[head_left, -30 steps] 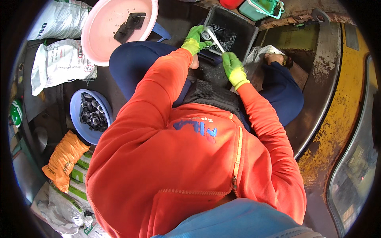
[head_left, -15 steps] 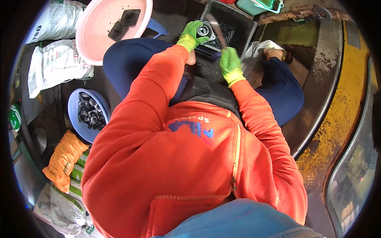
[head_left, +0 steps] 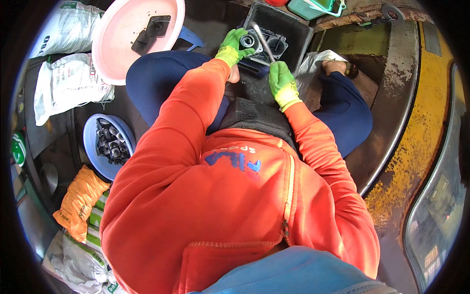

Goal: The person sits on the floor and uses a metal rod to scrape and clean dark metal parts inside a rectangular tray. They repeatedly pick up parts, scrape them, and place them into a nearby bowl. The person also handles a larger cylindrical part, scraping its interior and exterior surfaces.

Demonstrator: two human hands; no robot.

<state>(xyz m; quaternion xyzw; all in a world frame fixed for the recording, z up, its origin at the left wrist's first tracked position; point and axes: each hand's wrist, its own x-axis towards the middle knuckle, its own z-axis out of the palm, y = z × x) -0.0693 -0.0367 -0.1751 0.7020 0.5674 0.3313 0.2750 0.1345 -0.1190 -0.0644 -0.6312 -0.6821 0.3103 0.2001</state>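
My left hand [head_left: 235, 45], in a green glove, is closed on a round metal part with a ringed opening [head_left: 247, 41] at the near left of a dark grey box [head_left: 304, 39]. My right hand [head_left: 282, 81], gloved the same way, grips the lower end of a metal rod [head_left: 263, 41]. The rod slants up and left across the box, its tip above the round part; whether they touch I cannot tell. Another dark part with a round opening [head_left: 277, 46] lies in the box, just right of the rod.
A pink basin [head_left: 115, 29] holds dark flat parts [head_left: 151, 34] at the far left. Below it, a blue basin [head_left: 88, 142] contains several small dark pieces. White sacks [head_left: 68, 85] and an orange bag [head_left: 81, 201] lie left. A teal container [head_left: 303, 9] stands beyond the box.
The rod was blurred by motion before and now shows sharply, its upper end farther left. My right hand has shifted slightly left and down. The left hand keeps its hold on the round part.
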